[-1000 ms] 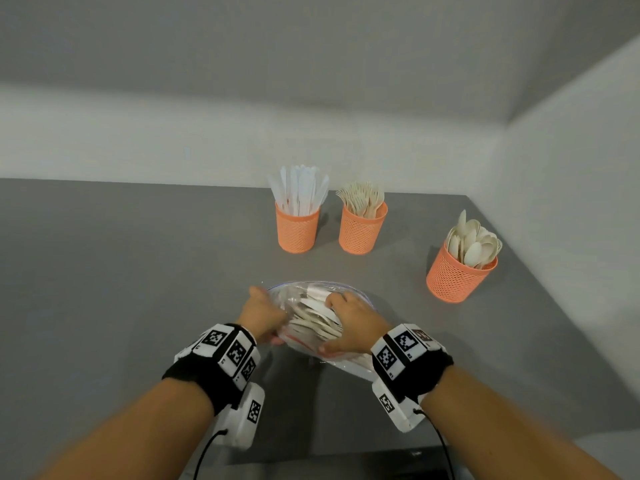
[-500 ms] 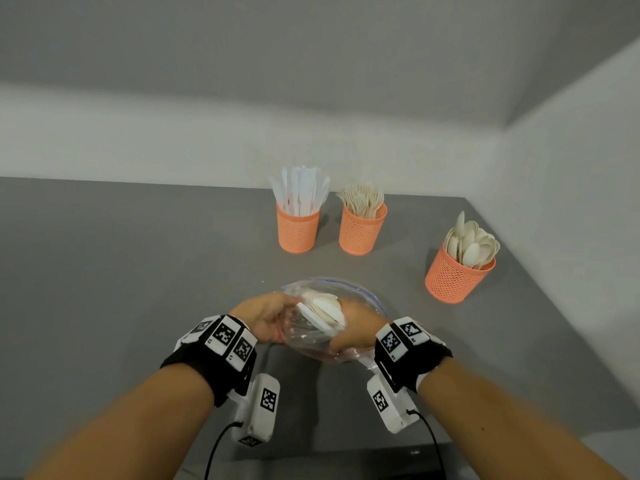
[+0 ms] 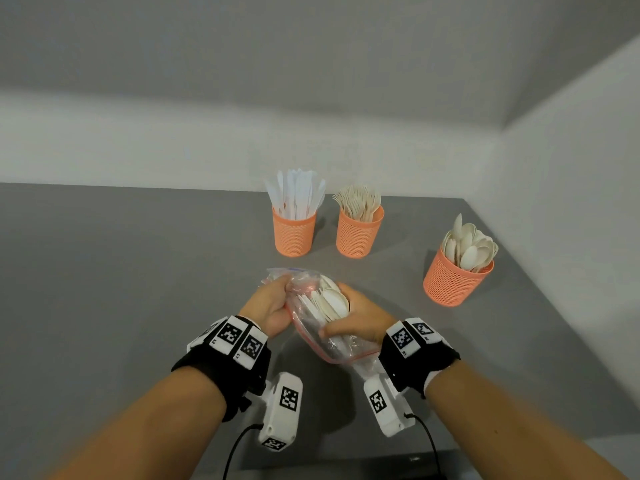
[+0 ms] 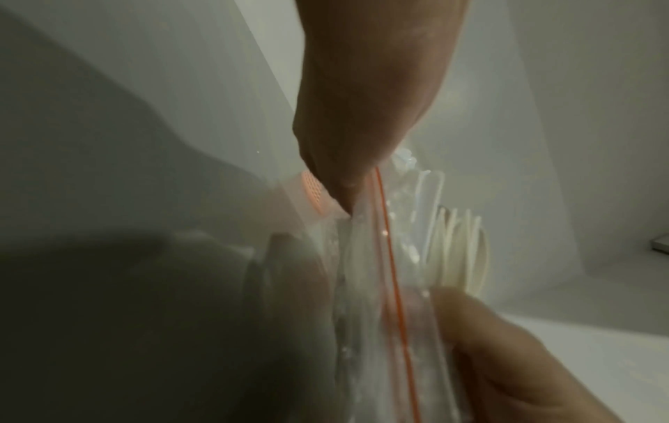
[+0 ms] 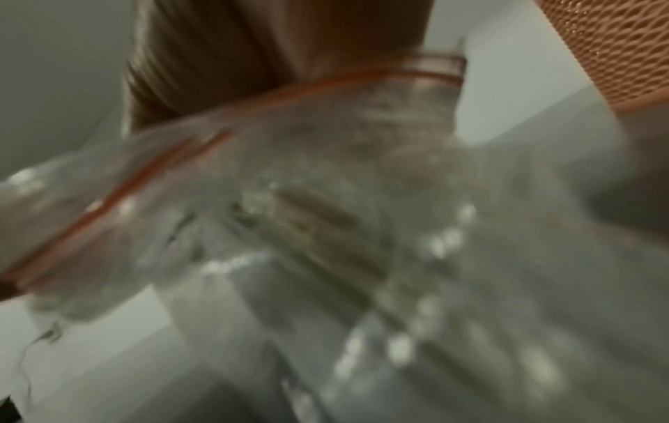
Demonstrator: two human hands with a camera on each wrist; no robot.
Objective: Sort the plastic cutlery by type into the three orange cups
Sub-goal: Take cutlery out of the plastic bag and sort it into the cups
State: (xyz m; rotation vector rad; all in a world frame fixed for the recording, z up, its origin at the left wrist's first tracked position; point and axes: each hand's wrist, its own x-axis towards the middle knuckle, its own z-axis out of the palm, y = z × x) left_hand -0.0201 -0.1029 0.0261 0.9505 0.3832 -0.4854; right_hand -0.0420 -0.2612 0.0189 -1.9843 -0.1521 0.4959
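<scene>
A clear zip bag (image 3: 304, 299) with a red seal strip (image 4: 393, 274) is held above the grey table between both hands. My left hand (image 3: 273, 303) grips its far end. My right hand (image 3: 360, 317) is wrapped round the bag and a bundle of cream spoons (image 3: 332, 301) inside it. Three orange mesh cups stand beyond: the left cup (image 3: 293, 233) has white knives, the middle cup (image 3: 358, 233) has forks, the right cup (image 3: 453, 280) has spoons. In the right wrist view the bag (image 5: 326, 200) is blurred.
The grey table (image 3: 121, 271) ends at white walls behind and to the right. The spoon cup stands close to the right wall. Wrist cameras with cables hang under both forearms near the table's front edge.
The bag with the cutlery has been lifted and turned from lying flat to slanting between the hands. Both hands drew closer to me and the bag is bunched tighter.
</scene>
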